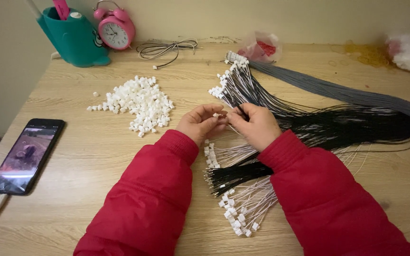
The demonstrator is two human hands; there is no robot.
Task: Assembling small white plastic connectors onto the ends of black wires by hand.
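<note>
Red padded sleeves cover both arms of the person, and the two hands meet over the middle of a light wooden table (86,156). The left hand (200,122) is closed narrow, its fingertips pinching a small white connector (216,114). The right hand (256,124) is also closed narrow, and it holds a thin wire just beside that connector; the wire itself is too fine to see well between the fingers. The two hands touch each other at the fingertips.

I use the hands as the landmark. Behind them and a little to the right lies a bundle of black and white wires (243,90) with white connectors on the ends, fanned out toward the far edge. To the right of the hands a thick mass of black wires (357,125) spreads across the table, and behind it runs a grey wire bundle (338,90). Below the hands, between the sleeves, more wires with white plugs (236,215) lie on the wood. To the left of the hands, well apart, sits a heap of loose white connectors (141,102). Farther left, near the table edge, a black phone (27,155) lies flat with its screen lit. Far behind on the left stand a teal holder (74,40) and a pink alarm clock (115,29).
</note>
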